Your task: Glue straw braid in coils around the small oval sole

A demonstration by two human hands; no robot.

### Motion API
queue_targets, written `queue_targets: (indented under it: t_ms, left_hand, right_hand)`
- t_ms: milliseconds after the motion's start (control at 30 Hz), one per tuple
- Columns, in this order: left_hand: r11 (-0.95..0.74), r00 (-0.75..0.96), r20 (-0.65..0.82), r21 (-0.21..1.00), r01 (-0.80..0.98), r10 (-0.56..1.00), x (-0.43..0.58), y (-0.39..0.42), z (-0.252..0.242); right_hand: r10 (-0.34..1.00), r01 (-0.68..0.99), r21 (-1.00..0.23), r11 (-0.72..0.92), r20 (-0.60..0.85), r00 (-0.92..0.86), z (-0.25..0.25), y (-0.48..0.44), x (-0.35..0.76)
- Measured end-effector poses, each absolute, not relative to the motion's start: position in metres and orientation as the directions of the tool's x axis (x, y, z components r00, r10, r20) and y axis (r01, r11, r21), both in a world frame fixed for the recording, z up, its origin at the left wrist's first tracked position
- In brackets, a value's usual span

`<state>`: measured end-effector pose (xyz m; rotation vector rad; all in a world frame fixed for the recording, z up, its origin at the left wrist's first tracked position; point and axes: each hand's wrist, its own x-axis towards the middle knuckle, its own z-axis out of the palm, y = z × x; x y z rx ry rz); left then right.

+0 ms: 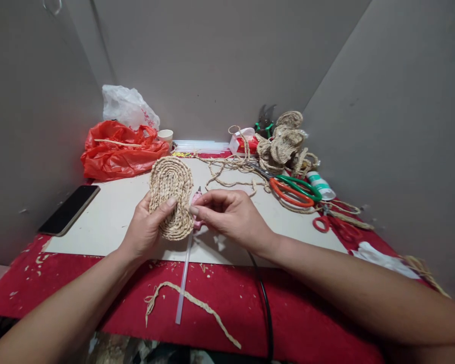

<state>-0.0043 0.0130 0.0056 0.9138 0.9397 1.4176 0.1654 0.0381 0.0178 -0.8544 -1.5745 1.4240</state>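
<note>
My left hand (pixel 146 225) grips an oval coiled mat of braided straw (pixel 171 189) by its left side, with the thumb across its face. The mat is raised, its flat coiled face towards me. At its right edge my right hand (pixel 231 215) is closed, thumb and forefinger pinched together; whatever lies between the fingertips is too small to make out. Behind the fingertips a pink glue gun (pixel 197 222) shows in part, with a clear glue stick (pixel 184 283) pointing towards me. A loose braided strand (pixel 205 305) lies in front on the red cloth (pixel 125 303).
A phone (pixel 70 210) and a red plastic bag (pixel 117 151) lie left, a paper cup (pixel 166 135) behind. Orange-and-green-handled scissors (pixel 293 189), coiled braids (pixel 286 144) and small red scissors (pixel 321 222) are right. A black cable (pixel 266 303) crosses the front.
</note>
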Motion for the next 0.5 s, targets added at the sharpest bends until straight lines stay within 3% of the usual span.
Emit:
queue_targets:
  t_ms: [500]
  left_hand:
    - [-0.048, -0.051, 0.033, 0.941, -0.336, 0.998, 0.0032, 0.0087, 0.0007]
  right_hand:
    - [0.897, 0.051, -0.988, 0.145, 0.11, -0.429, 0.0201, 0.0408, 0.164]
